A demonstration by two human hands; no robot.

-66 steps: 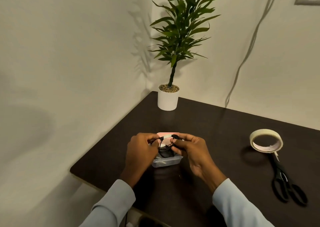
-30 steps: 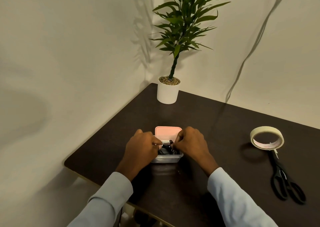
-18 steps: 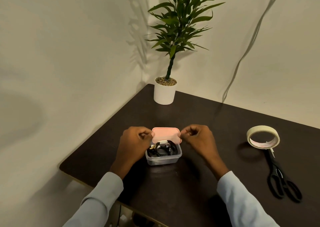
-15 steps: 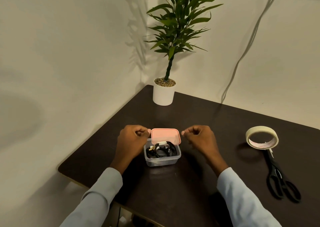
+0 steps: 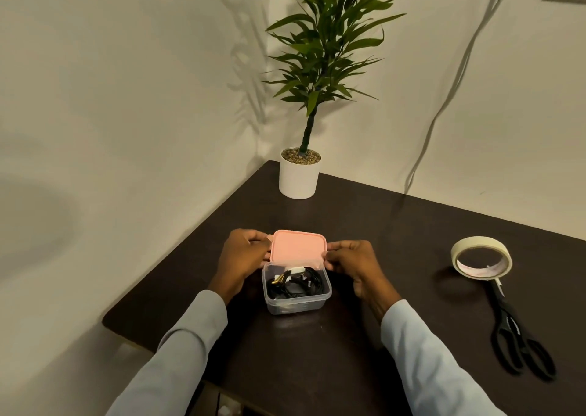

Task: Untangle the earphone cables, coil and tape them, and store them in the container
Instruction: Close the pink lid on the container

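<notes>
both hands [image 5: 244, 257] pinching pink lid [image 5: 298, 249]

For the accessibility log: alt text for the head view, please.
Both hands, left hand and right hand, hold a pink lid by its sides, behind an open clear container of coiled, taped black earphones on a dark table. Tape roll and scissors lie right; a potted plant stands in the corner.

Left hand [image 5: 242, 258] and right hand [image 5: 350, 262] forward, fingers curled in a pinching grip, wrists level.
</notes>
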